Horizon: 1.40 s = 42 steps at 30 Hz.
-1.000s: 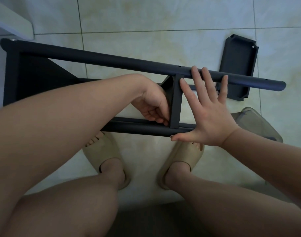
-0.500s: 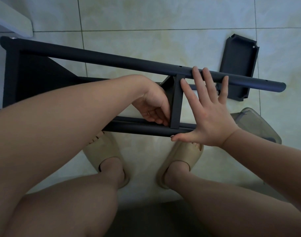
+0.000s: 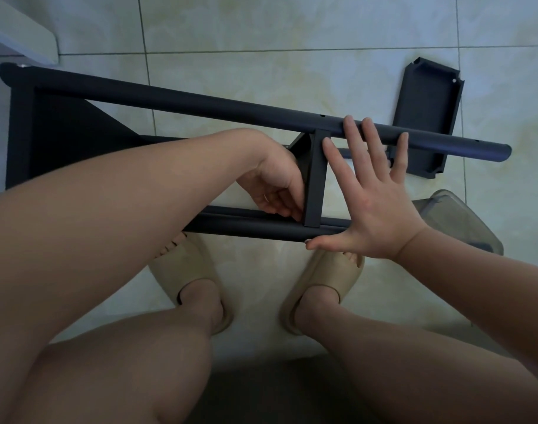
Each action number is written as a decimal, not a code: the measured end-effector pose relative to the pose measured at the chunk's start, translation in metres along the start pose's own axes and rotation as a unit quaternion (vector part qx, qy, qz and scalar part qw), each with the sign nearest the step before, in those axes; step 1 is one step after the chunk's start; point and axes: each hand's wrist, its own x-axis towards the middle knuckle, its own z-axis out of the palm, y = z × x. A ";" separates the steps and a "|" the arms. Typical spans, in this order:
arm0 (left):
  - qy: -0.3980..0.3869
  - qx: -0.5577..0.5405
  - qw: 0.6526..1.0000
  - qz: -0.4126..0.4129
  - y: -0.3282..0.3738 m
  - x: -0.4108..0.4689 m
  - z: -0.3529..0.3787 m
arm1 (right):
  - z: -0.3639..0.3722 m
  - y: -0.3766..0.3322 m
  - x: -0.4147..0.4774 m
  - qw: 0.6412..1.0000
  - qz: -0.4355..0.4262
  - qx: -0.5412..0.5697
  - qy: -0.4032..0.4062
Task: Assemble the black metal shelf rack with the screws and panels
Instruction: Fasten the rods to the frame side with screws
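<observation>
Dim, cool indoor light
Soft glare on the floor tiles (image 3: 261,78); lower edge falls dark; wide-angle bending at the borders; focus fairly sharp.

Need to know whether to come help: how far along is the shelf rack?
Done: an end panel joins the two poles. In hand: the right hand lies flat against the middle panel while the left hand curls at its lower corner; any screw is hidden. Left: one loose panel lies on the floor.
</observation>
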 end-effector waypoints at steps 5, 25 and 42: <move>-0.002 -0.002 1.000 -0.002 -0.001 0.002 0.000 | 0.000 0.000 0.000 1.000 0.001 -0.004 -0.001; -0.031 -0.031 0.999 0.004 -0.003 0.000 -0.002 | 0.001 0.001 0.000 1.000 -0.002 0.000 0.005; -0.013 -0.007 1.000 -0.004 -0.003 0.000 0.002 | 0.001 0.001 0.000 1.000 -0.001 -0.004 0.001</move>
